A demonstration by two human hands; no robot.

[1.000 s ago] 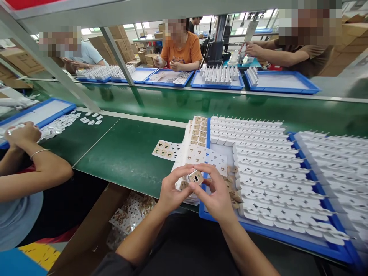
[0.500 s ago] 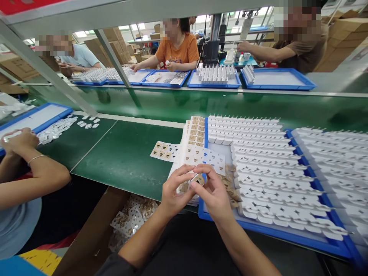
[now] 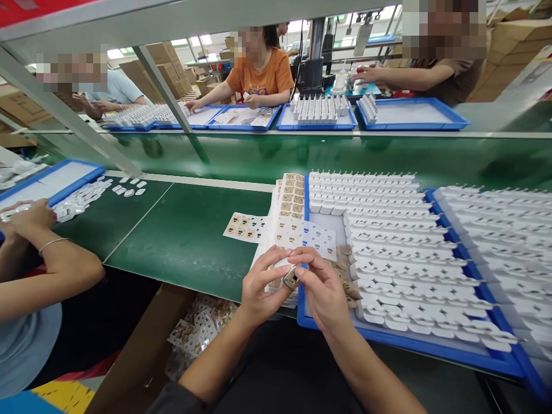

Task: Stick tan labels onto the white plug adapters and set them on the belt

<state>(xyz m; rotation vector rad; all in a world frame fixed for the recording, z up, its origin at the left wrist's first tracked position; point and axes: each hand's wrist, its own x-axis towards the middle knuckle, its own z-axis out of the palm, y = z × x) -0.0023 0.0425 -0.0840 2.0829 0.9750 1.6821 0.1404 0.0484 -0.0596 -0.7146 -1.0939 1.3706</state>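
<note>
Between my two hands is a small white plastic housing (image 3: 281,263) with a tan, dark-windowed adhesive sticker (image 3: 292,278) on its end face. My left hand (image 3: 259,290) grips the housing from the left, fingers curled round it. My right hand (image 3: 324,287) pinches its right side, with the thumb at the sticker. Under and beyond the hands lies a stack of sticker sheets (image 3: 292,198), with a partly peeled sheet (image 3: 319,237) across it. Right of my hands, a blue tray (image 3: 307,201) holds rows of white housings (image 3: 401,270) with thin protruding tips. Loose tan backing scraps (image 3: 345,276) lie at the tray's left side.
A smaller sticker sheet (image 3: 245,226) lies on the green bench (image 3: 194,230). A second filled tray stands at right. Below the bench edge, a cardboard box (image 3: 138,339) holds waste sheets. A co-worker's arm (image 3: 56,264) is at left; other people sit across the green conveyor (image 3: 259,150).
The housing has turned in my fingers, so more of its white body shows and the sticker face points lower right. My right thumb has shifted up slightly. The view has moved slightly.
</note>
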